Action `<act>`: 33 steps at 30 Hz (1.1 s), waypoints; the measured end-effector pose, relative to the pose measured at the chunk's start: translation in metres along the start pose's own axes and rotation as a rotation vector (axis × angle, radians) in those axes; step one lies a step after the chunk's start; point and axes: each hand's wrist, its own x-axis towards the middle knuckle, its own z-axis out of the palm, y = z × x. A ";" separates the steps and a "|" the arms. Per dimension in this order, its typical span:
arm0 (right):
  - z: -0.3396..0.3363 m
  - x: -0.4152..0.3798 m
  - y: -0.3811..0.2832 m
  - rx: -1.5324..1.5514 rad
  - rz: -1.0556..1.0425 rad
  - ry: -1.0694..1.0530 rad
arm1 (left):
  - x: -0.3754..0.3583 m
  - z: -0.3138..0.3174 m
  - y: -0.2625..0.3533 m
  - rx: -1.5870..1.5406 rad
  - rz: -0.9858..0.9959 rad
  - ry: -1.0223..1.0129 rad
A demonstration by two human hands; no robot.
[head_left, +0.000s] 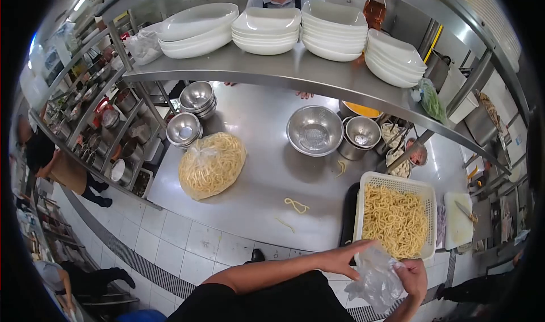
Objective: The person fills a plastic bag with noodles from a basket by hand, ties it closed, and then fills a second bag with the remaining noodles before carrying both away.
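While my right hand (413, 277) pinches a clear plastic bag (377, 282), my left hand (344, 258) spreads against its other side; can't tell if that one grips. Bag's near the white basket (432, 211) of noodles (394, 220), steel table (261, 200) beyond.

One noodle basket (400, 182), four dish stacks (334, 33)

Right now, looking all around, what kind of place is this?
It's most likely a restaurant kitchen. There are stacks of white dishes on a steel shelf, metal bowls piled on a big metal table, and a white basket holding lots of noodles.
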 end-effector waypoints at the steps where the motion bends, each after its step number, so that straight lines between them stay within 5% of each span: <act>1: 0.006 0.002 -0.008 0.007 -0.011 -0.019 | 0.007 0.000 0.018 -0.008 0.010 -0.057; 7: -0.004 0.001 0.003 -0.151 0.089 -0.010 | 0.016 -0.006 0.052 0.000 -0.088 -0.011; 10: 0.014 0.006 0.005 0.061 -0.104 0.112 | 0.020 -0.003 0.058 0.063 -0.011 0.120; 13: 0.008 0.009 -0.009 -0.013 0.158 -0.183 | 0.023 0.001 0.065 0.043 -0.025 0.073; 16: -0.001 0.009 0.003 -0.157 0.074 -0.071 | 0.020 -0.001 0.058 -0.043 0.008 0.072; 18: -0.009 0.004 -0.001 -0.110 0.123 -0.037 | 0.013 -0.003 0.058 -0.427 -0.249 0.052; 22: -0.024 -0.013 0.028 -0.062 0.072 0.052 | 0.018 0.026 0.007 -0.454 -0.099 -0.127; 24: -0.039 0.031 0.014 -0.342 0.154 -0.078 | 0.001 0.008 0.019 -0.246 -0.193 -0.008; 26: -0.010 0.039 -0.037 -0.566 -0.045 -0.055 | 0.000 0.008 0.011 -0.249 -0.159 0.184; 29: 0.003 0.079 -0.037 -0.301 -0.051 -0.153 | -0.018 -0.006 0.003 -0.285 -0.172 0.307; 33: 0.031 0.121 -0.082 -0.352 -0.165 -0.483 | -0.045 -0.014 -0.020 -0.385 -0.069 0.472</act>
